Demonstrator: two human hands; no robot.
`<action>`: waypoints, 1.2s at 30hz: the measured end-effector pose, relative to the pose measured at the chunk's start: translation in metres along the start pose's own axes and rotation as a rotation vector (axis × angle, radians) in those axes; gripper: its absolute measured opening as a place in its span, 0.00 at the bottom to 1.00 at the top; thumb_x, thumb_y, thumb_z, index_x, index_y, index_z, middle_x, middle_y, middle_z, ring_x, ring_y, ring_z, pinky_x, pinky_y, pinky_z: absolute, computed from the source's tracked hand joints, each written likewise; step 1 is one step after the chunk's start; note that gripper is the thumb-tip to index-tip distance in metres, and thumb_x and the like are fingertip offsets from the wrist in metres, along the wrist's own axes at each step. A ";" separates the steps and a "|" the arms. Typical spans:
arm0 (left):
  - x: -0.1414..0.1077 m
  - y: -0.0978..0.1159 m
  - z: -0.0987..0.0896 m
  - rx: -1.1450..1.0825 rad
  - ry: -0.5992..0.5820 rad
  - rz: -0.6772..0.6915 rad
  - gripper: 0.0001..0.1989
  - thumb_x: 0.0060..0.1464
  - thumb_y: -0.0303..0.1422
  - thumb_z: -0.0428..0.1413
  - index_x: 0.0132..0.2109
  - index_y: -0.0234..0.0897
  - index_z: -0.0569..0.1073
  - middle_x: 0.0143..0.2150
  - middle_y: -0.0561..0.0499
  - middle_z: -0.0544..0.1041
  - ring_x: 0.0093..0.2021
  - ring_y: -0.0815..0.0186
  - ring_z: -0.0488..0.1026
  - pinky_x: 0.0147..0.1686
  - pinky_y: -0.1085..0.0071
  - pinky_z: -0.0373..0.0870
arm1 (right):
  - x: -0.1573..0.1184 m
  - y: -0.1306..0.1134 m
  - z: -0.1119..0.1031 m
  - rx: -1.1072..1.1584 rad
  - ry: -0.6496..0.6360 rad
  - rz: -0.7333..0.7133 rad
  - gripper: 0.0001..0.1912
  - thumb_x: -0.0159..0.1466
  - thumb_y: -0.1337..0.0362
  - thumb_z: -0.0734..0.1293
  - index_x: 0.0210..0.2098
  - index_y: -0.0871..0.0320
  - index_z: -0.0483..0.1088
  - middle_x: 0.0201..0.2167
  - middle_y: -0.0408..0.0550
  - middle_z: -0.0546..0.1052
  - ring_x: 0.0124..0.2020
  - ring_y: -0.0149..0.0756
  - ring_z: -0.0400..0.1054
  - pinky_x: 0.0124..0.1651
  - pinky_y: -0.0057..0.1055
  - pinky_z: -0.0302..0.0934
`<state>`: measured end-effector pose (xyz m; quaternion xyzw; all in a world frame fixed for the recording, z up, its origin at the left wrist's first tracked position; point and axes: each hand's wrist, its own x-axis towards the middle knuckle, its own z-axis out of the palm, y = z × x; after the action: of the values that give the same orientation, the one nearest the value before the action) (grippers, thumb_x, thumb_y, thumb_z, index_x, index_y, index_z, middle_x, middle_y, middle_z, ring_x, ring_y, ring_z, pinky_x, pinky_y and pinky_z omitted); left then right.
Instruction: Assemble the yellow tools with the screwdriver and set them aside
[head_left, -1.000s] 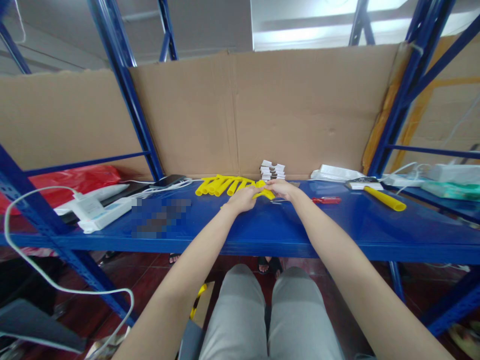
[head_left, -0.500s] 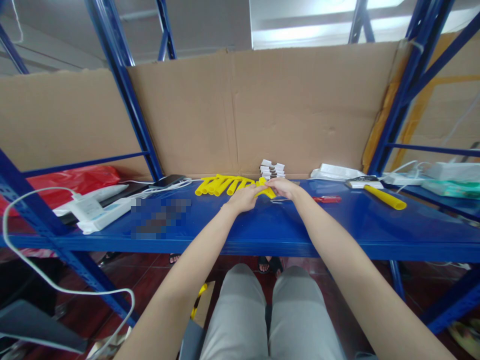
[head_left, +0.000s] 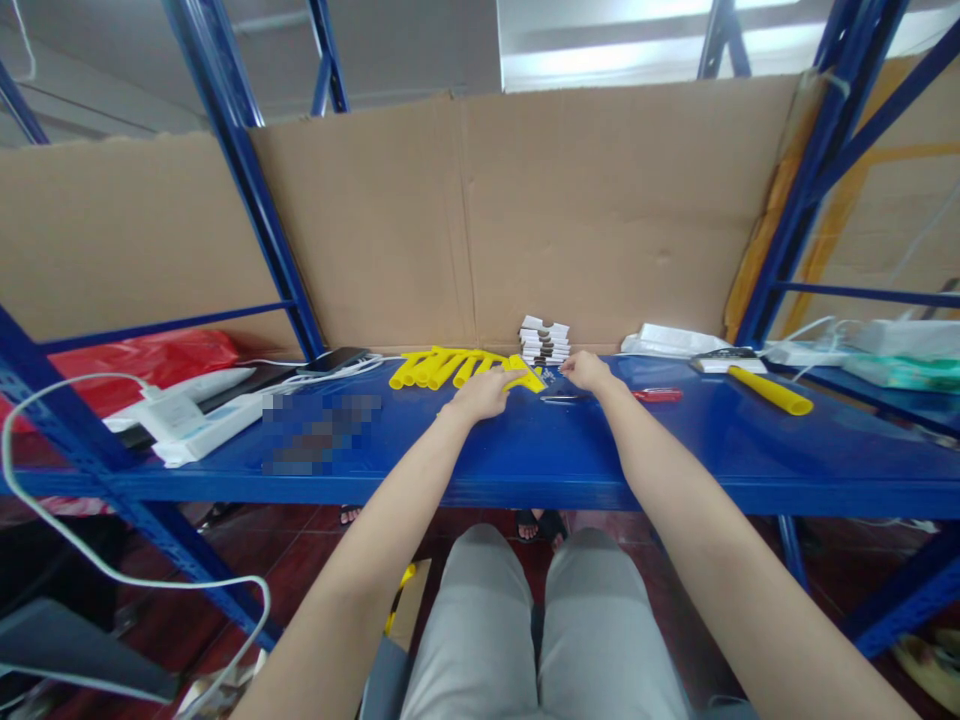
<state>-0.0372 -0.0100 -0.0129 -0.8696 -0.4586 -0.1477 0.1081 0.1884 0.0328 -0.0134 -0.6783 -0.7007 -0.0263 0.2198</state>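
Observation:
My left hand (head_left: 484, 394) is closed on a yellow plastic piece (head_left: 531, 376) with a flat, flared end, keeping it low over the blue shelf. To its right, my right hand (head_left: 586, 371) has its fingers pinched together, apart from the yellow piece. Whatever sits between those fingertips is too small to make out. Tiny light bits (head_left: 552, 377) lie between the two hands. Behind them stands a stack of white pieces (head_left: 545, 343) with dark middles. A red-handled tool (head_left: 658, 395) with a thin metal shaft lies partly hidden under my right wrist.
Several yellow tube handles (head_left: 442, 369) lie in a row left of my hands. A yellow-handled scraper (head_left: 772, 391) rests at the right. White packaging (head_left: 671, 342) is at the back. A power strip (head_left: 214, 430) and cables occupy the left. Cardboard (head_left: 600, 210) walls the shelf's rear.
My right hand has moved right, away from the yellow piece, which now shows more fully. My left hand keeps its hold in nearly the same place.

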 end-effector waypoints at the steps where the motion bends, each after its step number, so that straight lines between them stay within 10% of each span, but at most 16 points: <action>1: 0.000 0.000 0.000 -0.001 -0.010 -0.001 0.28 0.59 0.26 0.49 0.65 0.47 0.64 0.63 0.48 0.70 0.61 0.57 0.68 0.58 0.61 0.67 | -0.001 -0.002 0.001 -0.022 -0.031 -0.004 0.14 0.60 0.67 0.65 0.43 0.51 0.80 0.46 0.50 0.80 0.50 0.43 0.73 0.50 0.35 0.64; 27: 0.002 0.003 0.001 -0.023 -0.084 0.067 0.28 0.57 0.25 0.51 0.64 0.46 0.67 0.61 0.49 0.72 0.60 0.60 0.69 0.60 0.66 0.63 | -0.005 -0.020 0.011 -0.045 -0.138 -0.059 0.12 0.56 0.74 0.67 0.38 0.62 0.77 0.46 0.67 0.78 0.49 0.53 0.72 0.48 0.38 0.64; 36: 0.000 0.005 -0.002 -0.060 -0.115 0.122 0.28 0.56 0.25 0.51 0.64 0.46 0.67 0.60 0.50 0.73 0.59 0.60 0.69 0.60 0.65 0.63 | -0.005 -0.032 0.005 0.155 -0.047 -0.169 0.11 0.58 0.77 0.60 0.32 0.62 0.74 0.36 0.53 0.80 0.36 0.36 0.71 0.39 0.26 0.61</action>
<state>-0.0337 -0.0131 -0.0109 -0.9059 -0.4055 -0.1043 0.0640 0.1563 0.0273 -0.0112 -0.5981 -0.7602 0.0255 0.2524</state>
